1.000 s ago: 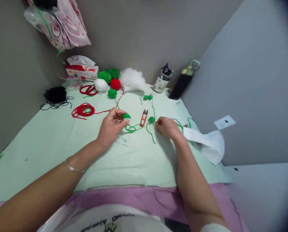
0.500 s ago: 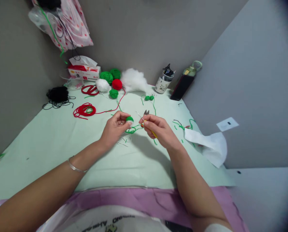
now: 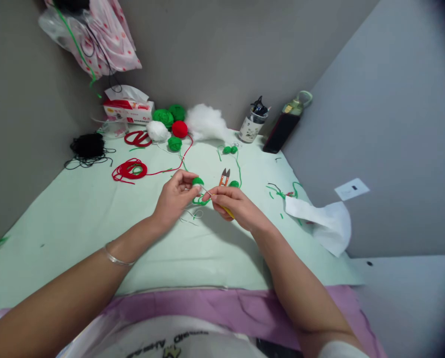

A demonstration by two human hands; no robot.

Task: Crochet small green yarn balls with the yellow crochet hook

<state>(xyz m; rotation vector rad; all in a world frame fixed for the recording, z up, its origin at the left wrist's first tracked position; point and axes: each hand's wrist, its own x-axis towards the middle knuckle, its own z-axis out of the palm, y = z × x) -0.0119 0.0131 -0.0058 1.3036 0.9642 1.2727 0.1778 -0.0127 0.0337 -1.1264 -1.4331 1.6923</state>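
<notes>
Left hand (image 3: 173, 201) pinching green-white piece (image 3: 197, 181), right hand (image 3: 242, 208) gripping yellow-handled hook (image 3: 227, 212) — both well inside table's (image 3: 192, 268) near edge.

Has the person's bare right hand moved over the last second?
Yes, leftward: judged against the orange-handled metal snips, the right hand has gone from their right side to their near side, close to the green-and-white crocheted piece.

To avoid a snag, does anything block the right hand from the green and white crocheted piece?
Nothing visible does; the thin yellow-handled metal tool in the right hand crosses the gap toward the piece.
</notes>
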